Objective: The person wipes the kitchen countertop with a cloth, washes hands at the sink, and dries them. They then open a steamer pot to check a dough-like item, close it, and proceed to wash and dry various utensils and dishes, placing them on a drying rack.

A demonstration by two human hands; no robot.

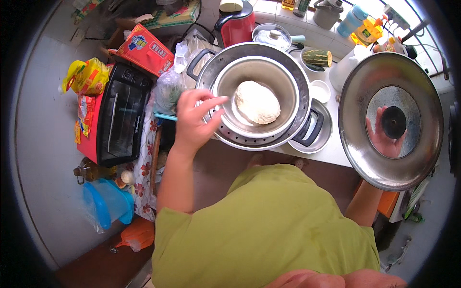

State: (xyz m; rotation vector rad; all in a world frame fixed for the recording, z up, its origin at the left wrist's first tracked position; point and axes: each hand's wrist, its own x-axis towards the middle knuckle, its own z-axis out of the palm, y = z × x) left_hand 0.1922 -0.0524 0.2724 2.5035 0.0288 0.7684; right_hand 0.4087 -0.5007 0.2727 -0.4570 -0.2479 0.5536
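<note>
A pale lump of dough (258, 102) rests in a metal bowl (227, 81). That bowl sits inside a wider steamer pot (284, 54) with a perforated tier and black side handles. My left hand (197, 117) hovers by the left rims of bowl and pot, fingers apart, with nothing visible in it. Out to the right, my right hand (376, 131) holds up a large metal lid (354, 118) with a round glass centre. The hand shows through the glass, behind the lid's black central knob (393, 122).
Below the pot's right handle is a metal basin (326, 122), near a small white bowl (319, 90). Behind stand a red kettle (237, 28), a small lidded pot (272, 36) and a cut squash (317, 58). A toaster oven (124, 118) is at left, beside plastic bags (169, 90).
</note>
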